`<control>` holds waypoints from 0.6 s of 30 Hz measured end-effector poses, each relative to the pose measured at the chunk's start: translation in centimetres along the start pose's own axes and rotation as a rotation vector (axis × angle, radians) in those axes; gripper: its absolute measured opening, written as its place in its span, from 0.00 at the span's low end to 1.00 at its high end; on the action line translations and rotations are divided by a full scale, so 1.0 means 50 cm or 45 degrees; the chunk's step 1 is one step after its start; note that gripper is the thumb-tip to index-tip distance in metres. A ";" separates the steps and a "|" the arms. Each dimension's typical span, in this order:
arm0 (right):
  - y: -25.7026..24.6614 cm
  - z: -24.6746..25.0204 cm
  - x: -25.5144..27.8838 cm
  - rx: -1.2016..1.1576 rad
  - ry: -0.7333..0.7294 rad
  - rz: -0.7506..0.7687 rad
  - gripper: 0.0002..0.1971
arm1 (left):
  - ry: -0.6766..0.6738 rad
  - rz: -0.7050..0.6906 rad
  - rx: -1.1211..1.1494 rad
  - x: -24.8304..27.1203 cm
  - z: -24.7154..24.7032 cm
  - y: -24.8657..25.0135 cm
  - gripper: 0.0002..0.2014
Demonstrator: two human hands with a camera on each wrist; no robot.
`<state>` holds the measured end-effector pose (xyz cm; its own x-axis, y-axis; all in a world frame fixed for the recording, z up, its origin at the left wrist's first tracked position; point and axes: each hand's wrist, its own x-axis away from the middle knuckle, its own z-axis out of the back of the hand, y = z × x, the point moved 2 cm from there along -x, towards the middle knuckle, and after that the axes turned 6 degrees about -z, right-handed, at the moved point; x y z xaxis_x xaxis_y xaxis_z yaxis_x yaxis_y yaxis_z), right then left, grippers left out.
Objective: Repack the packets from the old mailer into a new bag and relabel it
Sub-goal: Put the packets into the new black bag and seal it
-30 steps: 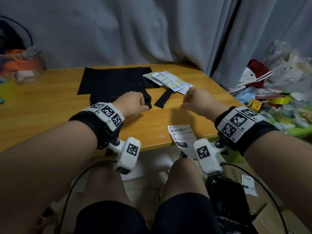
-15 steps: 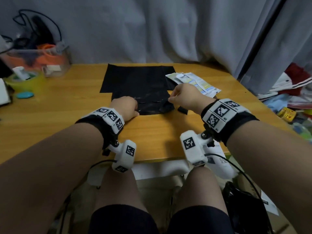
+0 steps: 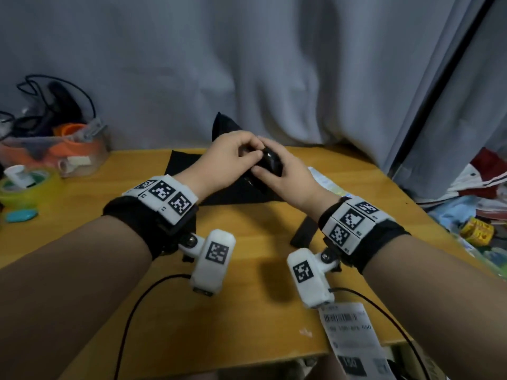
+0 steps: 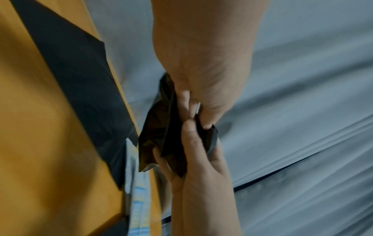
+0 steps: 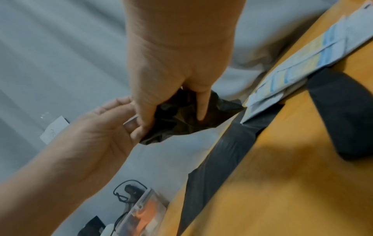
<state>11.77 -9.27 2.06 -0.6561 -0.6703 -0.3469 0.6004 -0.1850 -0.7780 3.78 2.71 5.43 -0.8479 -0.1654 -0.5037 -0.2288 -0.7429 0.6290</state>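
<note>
My left hand (image 3: 251, 153) and right hand (image 3: 263, 171) meet above the table's middle and both grip a crumpled black mailer (image 3: 270, 161). In the left wrist view the left hand (image 4: 193, 110) pinches the mailer (image 4: 159, 127) from above, with the right hand (image 4: 187, 143) gripping it from below. The right wrist view has the right hand's fingers (image 5: 199, 110) pressed into the bunched plastic (image 5: 181, 121). A flat black bag (image 3: 186, 163) lies on the table under the hands. Blue-and-yellow packets (image 3: 326, 182) lie to the right, partly hidden by my right wrist.
A black strip (image 3: 301, 231) lies on the wooden table (image 3: 82, 209), and a white shipping label (image 3: 354, 338) hangs over its front edge. A clear box (image 3: 68, 149), a tape roll (image 3: 30, 185) and a blue disc (image 3: 20, 215) stand far left. Clutter (image 3: 477, 193) is piled right.
Both hands have risen from the near edge of the black plastic on the table and come together, now bunching a black mailer in the air. The view has shifted left.
</note>
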 end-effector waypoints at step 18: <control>0.236 0.081 -0.142 0.701 -0.085 -0.714 0.38 | -0.758 0.399 -0.646 -0.052 -0.118 -0.226 0.33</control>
<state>25.37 -9.60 -2.54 -0.9098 -0.4097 0.0663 0.3391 -0.8260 -0.4503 11.41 7.73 -3.86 -0.9795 -0.1487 0.1358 0.1814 -0.9445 0.2739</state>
